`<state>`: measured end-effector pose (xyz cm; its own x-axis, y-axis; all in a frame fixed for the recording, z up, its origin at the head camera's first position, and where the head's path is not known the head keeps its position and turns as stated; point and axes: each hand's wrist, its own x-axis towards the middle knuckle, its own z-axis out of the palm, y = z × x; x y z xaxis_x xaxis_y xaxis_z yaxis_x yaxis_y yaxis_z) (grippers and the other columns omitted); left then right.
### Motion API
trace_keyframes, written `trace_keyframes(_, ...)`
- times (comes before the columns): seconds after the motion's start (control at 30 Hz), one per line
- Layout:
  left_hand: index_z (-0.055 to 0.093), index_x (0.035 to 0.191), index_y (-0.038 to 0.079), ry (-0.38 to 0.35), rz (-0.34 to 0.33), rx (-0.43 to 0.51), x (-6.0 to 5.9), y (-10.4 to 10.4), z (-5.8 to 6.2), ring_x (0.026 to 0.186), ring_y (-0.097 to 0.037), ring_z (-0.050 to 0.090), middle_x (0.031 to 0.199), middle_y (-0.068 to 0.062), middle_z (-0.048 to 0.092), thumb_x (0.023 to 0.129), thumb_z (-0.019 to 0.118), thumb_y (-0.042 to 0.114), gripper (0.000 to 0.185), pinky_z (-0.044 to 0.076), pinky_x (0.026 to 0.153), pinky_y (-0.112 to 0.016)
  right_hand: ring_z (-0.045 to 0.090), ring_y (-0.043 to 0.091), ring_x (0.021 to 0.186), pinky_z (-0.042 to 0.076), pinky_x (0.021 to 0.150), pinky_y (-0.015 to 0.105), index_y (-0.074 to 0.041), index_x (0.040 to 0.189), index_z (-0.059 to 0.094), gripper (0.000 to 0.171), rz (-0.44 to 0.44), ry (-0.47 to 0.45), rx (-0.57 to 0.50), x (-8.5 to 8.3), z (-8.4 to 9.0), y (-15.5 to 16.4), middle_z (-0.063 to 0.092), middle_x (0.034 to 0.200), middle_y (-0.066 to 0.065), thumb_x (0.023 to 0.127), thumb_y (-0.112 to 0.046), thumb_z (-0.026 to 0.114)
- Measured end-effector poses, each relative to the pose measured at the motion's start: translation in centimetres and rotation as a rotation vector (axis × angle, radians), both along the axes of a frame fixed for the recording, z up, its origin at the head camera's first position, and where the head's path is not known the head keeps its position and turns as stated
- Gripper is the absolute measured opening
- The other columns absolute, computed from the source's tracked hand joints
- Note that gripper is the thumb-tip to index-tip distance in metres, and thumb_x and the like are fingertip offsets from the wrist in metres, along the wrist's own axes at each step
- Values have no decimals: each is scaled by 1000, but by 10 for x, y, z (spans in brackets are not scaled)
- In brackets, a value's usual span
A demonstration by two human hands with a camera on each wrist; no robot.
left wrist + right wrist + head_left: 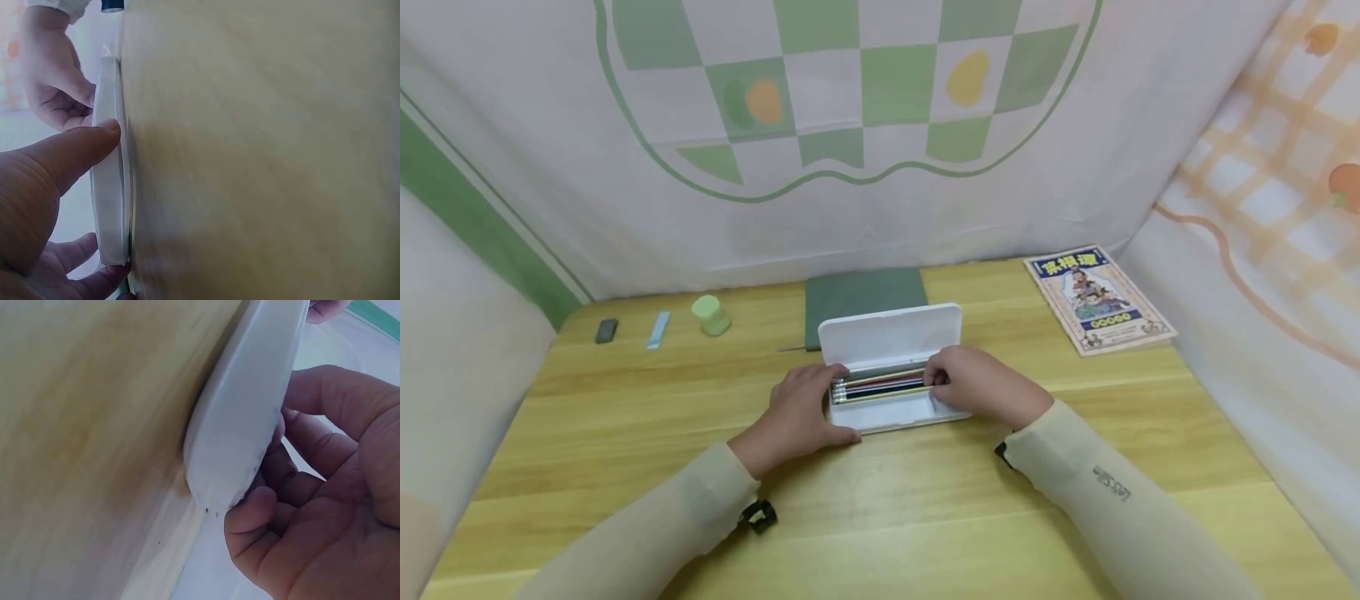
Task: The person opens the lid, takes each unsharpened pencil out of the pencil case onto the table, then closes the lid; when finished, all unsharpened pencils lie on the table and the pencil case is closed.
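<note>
Pencil case (891,367) open between hands; booklet (1099,297) right, eraser (606,330) left.

Person, two bare hands: left hand (801,408), right hand (977,385). Cream long sleeves (1097,492) reaching the wrists; small dark lettering on right forearm; black strap clips (758,515) behind wrists.

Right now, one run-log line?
left hand: grips pencil case end | right hand: on pencils | lid: open | surface: wooden table

Table (625,467): light wood planks.
Back cloth (880,200): white, green checks.
Right cloth (1262,208): white, orange plaid.
</note>
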<state>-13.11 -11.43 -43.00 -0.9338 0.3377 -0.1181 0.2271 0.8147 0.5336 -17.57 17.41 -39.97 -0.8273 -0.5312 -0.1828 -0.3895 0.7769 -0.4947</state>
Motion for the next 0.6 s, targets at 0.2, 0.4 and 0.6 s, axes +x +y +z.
trace_keyframes(0.2, 48, 152, 18, 2, -8, 0, -2, 0, 0, 143, -34, 39, 152, -9, 52, 73, 91, 55, 98, 29, 114, -61, 58, 16, 80, 51, 74, 34, -13, 93, 73, 6, -6, -32, -44, -2, 0, 5, 66, 87, -3, 93, -9, 69)
trace_keyframes(0.4, 48, 152, 18, -5, -5, 5, -2, 0, 1, 144, -34, 38, 152, -9, 52, 73, 91, 54, 97, 29, 114, -62, 59, 18, 84, 51, 77, 36, -9, 102, 73, 8, -50, -66, -131, -5, -1, 13, 67, 92, -1, 95, -12, 69)
trace_keyframes(0.6, 47, 153, 18, -17, -4, 6, -1, 0, 0, 145, -35, 37, 153, -9, 51, 73, 92, 54, 98, 28, 115, -62, 60, 18, 88, 52, 81, 37, -9, 104, 71, 11, -107, -53, -216, 1, 2, 23, 67, 94, 0, 93, -11, 69)
